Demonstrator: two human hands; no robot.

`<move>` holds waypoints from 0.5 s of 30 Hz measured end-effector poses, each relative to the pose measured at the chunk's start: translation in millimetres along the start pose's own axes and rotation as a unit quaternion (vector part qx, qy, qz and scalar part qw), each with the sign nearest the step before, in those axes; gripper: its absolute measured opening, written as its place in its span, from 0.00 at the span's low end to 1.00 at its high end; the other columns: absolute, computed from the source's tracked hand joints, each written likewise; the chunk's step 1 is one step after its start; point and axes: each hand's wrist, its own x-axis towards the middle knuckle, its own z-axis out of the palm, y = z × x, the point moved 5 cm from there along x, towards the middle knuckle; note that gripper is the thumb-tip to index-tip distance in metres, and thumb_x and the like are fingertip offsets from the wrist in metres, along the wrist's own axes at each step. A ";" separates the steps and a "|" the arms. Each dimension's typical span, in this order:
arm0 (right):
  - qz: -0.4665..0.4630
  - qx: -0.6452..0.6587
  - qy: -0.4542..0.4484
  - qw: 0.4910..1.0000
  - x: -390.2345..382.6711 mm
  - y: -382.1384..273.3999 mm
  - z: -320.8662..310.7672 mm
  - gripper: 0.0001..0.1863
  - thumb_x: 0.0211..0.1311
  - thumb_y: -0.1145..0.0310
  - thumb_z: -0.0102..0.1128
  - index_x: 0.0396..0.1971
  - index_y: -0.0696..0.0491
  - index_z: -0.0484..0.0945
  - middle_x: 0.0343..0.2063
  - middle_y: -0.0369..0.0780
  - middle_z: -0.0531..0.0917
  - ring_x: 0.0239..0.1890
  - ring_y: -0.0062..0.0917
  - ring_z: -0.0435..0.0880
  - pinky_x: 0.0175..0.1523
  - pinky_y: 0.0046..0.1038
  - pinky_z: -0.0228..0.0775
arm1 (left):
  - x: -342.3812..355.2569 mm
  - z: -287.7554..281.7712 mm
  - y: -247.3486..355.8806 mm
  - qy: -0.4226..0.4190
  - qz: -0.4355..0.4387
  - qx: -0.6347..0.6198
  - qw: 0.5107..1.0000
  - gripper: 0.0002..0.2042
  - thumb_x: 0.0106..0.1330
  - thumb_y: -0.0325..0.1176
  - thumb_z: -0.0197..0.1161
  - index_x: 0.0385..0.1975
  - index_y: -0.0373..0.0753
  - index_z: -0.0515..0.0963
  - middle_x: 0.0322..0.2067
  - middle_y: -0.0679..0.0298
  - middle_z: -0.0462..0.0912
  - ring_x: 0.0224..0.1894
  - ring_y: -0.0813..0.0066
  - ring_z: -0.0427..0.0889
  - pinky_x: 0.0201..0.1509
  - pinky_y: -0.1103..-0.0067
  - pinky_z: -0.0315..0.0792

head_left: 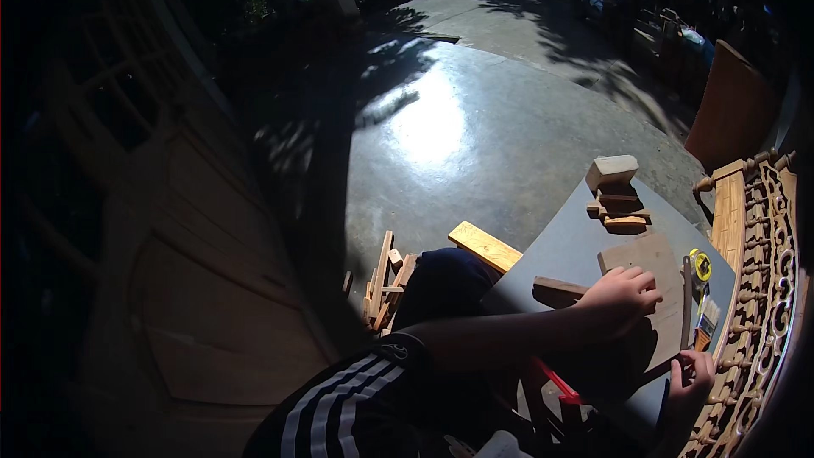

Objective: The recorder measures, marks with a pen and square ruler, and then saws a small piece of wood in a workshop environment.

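Note:
On the grey tabletop (555, 246) lies a flat, pale wooden board (670, 314). My left hand (621, 298) rests over it with fingers curled closed; whatever they hold is hidden beneath the hand. At the board's near right corner, my right hand (694, 376) pinches the edge between thumb and fingers. A dark wood block (556, 290) sits beside my left wrist. Along the board's right side are a thin dark stick (687, 297), a yellow tape measure (700, 265) and a paintbrush (708, 321).
A pale wood block (612, 171) and small wooden pieces (626, 222) occupy the table's far corner. Carved wooden furniture (750, 297) borders the right side. A yellowish plank (485, 245) and offcuts (390, 280) lie left of the table. Below my forearm shows a red object (557, 383).

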 end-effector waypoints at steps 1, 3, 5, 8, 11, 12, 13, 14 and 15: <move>0.010 0.012 0.002 1.000 -1.1 1.4 -0.2 0.10 0.54 0.83 0.65 0.36 0.57 0.77 0.33 0.41 0.75 0.34 0.30 0.79 0.34 0.28 0.68 | 0.0 -0.2 -0.5 0.000 -0.001 0.000 1.000 0.11 0.62 0.30 0.64 0.44 0.41 0.80 0.42 0.60 0.78 0.49 0.62 0.79 0.50 0.70 0.72; 0.003 0.000 -0.001 1.000 -3.5 -3.2 1.1 0.12 0.53 0.82 0.65 0.38 0.57 0.77 0.34 0.41 0.75 0.35 0.30 0.79 0.35 0.28 0.68 | 1.1 -0.4 -2.7 0.002 -0.015 -0.067 0.998 0.09 0.64 0.31 0.64 0.42 0.40 0.80 0.40 0.59 0.78 0.46 0.59 0.79 0.48 0.68 0.74; -0.003 -0.011 -0.003 1.000 -5.0 -1.1 -0.7 0.13 0.53 0.82 0.65 0.39 0.56 0.76 0.35 0.41 0.75 0.36 0.30 0.79 0.36 0.28 0.69 | -0.9 -2.2 -2.9 0.005 -0.010 -0.070 0.998 0.08 0.65 0.32 0.64 0.42 0.40 0.80 0.40 0.59 0.78 0.46 0.58 0.79 0.47 0.67 0.74; -0.065 -0.027 -0.018 0.997 -9.9 23.0 -14.9 0.19 0.51 0.82 0.64 0.46 0.54 0.76 0.36 0.42 0.76 0.37 0.30 0.80 0.38 0.30 0.70 | -3.1 -4.6 -6.6 0.004 -0.011 -0.080 0.997 0.07 0.65 0.32 0.64 0.41 0.40 0.80 0.39 0.59 0.78 0.45 0.57 0.79 0.47 0.66 0.75; -0.062 -0.093 -0.016 0.994 -19.5 50.9 -42.9 0.20 0.50 0.81 0.67 0.45 0.53 0.75 0.38 0.43 0.77 0.38 0.32 0.80 0.41 0.31 0.73 | 3.2 -0.7 -2.1 0.000 0.000 -0.103 0.995 0.07 0.65 0.32 0.64 0.41 0.40 0.80 0.40 0.59 0.78 0.45 0.57 0.79 0.47 0.66 0.75; -0.050 -0.087 -0.025 0.995 -21.0 60.9 -37.8 0.21 0.50 0.81 0.67 0.45 0.53 0.75 0.38 0.43 0.77 0.39 0.33 0.80 0.43 0.32 0.73 | 2.2 -1.9 -2.3 0.001 -0.002 -0.096 0.995 0.07 0.65 0.31 0.64 0.41 0.40 0.80 0.40 0.59 0.78 0.45 0.57 0.79 0.47 0.66 0.75; -0.038 -0.082 -0.034 0.995 -23.0 70.8 -31.6 0.21 0.50 0.80 0.68 0.46 0.53 0.74 0.37 0.43 0.76 0.39 0.33 0.80 0.44 0.33 0.74 | 1.5 -2.7 -2.9 -0.002 -0.007 -0.091 0.996 0.07 0.65 0.31 0.64 0.41 0.40 0.80 0.40 0.59 0.78 0.45 0.57 0.79 0.47 0.66 0.75; -0.061 -0.128 -0.022 0.990 -26.4 76.6 -25.2 0.21 0.51 0.81 0.67 0.46 0.54 0.74 0.37 0.43 0.76 0.40 0.34 0.80 0.46 0.34 0.73 | 0.9 -3.2 -3.4 -0.006 -0.013 -0.084 0.996 0.07 0.65 0.31 0.64 0.41 0.40 0.80 0.40 0.60 0.78 0.46 0.57 0.79 0.47 0.66 0.75; -0.060 -0.123 -0.024 0.990 -24.8 71.7 -21.3 0.21 0.51 0.81 0.67 0.46 0.54 0.74 0.37 0.43 0.76 0.40 0.34 0.80 0.46 0.34 0.73 | 0.3 -2.6 -5.0 -0.010 -0.016 -0.077 0.997 0.07 0.65 0.30 0.64 0.41 0.40 0.80 0.40 0.60 0.78 0.46 0.57 0.79 0.47 0.66 0.75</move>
